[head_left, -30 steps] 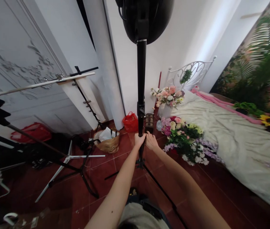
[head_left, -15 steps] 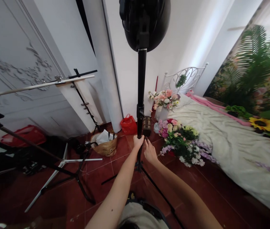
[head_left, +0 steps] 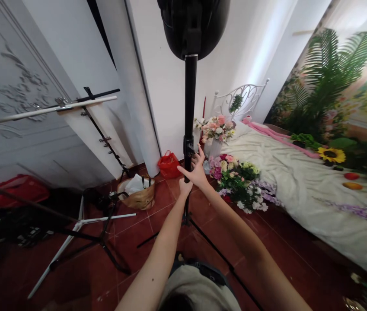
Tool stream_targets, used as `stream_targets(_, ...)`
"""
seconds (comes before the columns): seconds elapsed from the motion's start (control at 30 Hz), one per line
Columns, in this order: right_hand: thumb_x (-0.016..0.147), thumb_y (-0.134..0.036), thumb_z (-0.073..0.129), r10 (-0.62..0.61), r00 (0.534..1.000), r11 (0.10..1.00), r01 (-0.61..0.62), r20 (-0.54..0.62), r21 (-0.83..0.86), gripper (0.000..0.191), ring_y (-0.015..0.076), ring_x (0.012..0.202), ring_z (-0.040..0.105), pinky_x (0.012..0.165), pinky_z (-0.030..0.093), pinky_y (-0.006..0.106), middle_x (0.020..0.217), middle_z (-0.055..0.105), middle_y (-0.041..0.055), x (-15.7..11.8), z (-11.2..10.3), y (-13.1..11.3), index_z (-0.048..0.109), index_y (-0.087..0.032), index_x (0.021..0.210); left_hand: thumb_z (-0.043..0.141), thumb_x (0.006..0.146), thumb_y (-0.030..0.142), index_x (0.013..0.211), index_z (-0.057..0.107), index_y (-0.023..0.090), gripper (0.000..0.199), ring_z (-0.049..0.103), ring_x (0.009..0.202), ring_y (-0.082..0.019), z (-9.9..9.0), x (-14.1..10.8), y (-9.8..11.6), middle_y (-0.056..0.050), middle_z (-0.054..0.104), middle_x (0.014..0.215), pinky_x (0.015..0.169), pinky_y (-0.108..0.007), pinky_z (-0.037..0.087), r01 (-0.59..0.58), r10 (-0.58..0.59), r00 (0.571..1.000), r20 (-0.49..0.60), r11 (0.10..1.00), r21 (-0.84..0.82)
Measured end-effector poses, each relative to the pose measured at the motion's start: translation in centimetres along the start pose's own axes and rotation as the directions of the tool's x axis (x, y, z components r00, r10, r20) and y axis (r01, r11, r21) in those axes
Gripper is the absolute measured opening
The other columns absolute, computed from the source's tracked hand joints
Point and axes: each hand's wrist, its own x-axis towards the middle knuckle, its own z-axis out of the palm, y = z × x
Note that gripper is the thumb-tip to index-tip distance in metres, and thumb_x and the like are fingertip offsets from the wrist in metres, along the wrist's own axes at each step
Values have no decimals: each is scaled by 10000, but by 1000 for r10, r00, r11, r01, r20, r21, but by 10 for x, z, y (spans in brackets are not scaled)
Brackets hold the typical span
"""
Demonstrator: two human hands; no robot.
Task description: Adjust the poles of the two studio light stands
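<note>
Straight ahead stands a black light stand (head_left: pixel 189 99), its pole upright, with a large round black lamp head (head_left: pixel 199 30) on top. My left hand (head_left: pixel 185 186) is wrapped round the pole low down. Just above it, my right hand (head_left: pixel 196 170) is open beside the pole, thumb across the near side and fingers spread upward by the black locking collar (head_left: pixel 188 147). Whether its palm touches the pole I cannot tell. The stand's dark legs (head_left: pixel 214 246) spread over the floor below my hands.
On the left are another stand with white legs (head_left: pixel 82 222), a long white rod (head_left: pixel 47 111) and a woven basket (head_left: pixel 142 196). A red bag (head_left: pixel 169 165) sits by the wall. To the right, flower bunches (head_left: pixel 241 181) stand beside a bed with a cream cover (head_left: pixel 300 185).
My right hand has risen from beside my left hand towards the locking collar, its fingers spreading. My left hand keeps its hold on the pole. The view has turned slightly right.
</note>
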Motion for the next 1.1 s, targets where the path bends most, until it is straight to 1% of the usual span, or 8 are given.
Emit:
stream_targets(0.1,743,-501,611,25,999,1000,-24,-31,19,830,203,991,577,910,439,371,1170,521,144,23,14,-19,189,-154,1366,652,558,181,592,625,121,74,618,642,-188,-2,0,-2,-93,671,670,583,-260,452,-63,62,998,22,996,64)
stream_targets(0.2,798,-513,534,80,994,997,-81,-76,-4,638,190,815,612,812,471,344,943,610,83,32,18,-20,327,-145,1277,636,572,193,534,590,126,90,594,591,-174,-3,2,-6,-57,629,577,536,-239,422,-73,69,997,28,989,131)
stream_targets(0.37,745,-525,595,100,995,995,-99,-28,17,518,155,613,559,649,481,291,687,568,-9,41,14,-15,462,-158,1086,654,605,282,547,580,132,177,527,527,-129,-7,4,-7,-18,574,534,500,-213,378,-104,95,994,62,982,160)
stream_targets(0.47,736,-542,595,89,996,996,-88,-19,35,438,132,531,507,571,466,275,601,517,-40,54,12,-23,503,-180,965,684,609,370,586,592,134,254,504,510,-116,-12,3,-5,-8,563,536,506,-214,382,-111,95,988,123,986,129)
stream_targets(0.6,770,-562,543,29,1000,998,-29,-4,55,389,110,485,495,515,444,252,570,490,-45,85,8,-47,513,-186,865,675,626,452,601,584,138,328,488,512,-111,-18,-1,-3,1,544,535,515,-214,386,-113,91,980,176,986,121)
stream_targets(0.77,792,-609,469,-110,993,994,111,-52,0,459,125,590,553,582,477,275,695,529,-11,118,2,-72,481,-192,984,662,640,478,603,572,143,349,478,543,-108,-20,-3,-5,15,523,549,535,-206,386,-148,119,976,185,978,148)
stream_targets(0.9,785,-633,454,-173,981,983,167,-86,-76,502,150,703,576,645,494,306,780,548,16,123,1,-79,461,-195,1029,644,658,478,613,576,145,343,472,530,-109,-21,-2,-6,22,510,533,524,-206,375,-154,120,972,202,974,165)
stream_targets(1.1,791,-579,499,-82,995,996,84,-52,35,407,110,519,528,535,471,262,641,522,-26,113,2,-88,508,-192,916,676,628,453,645,607,138,322,505,548,-118,-20,-1,-10,6,553,567,552,-221,393,-137,115,977,182,984,111)
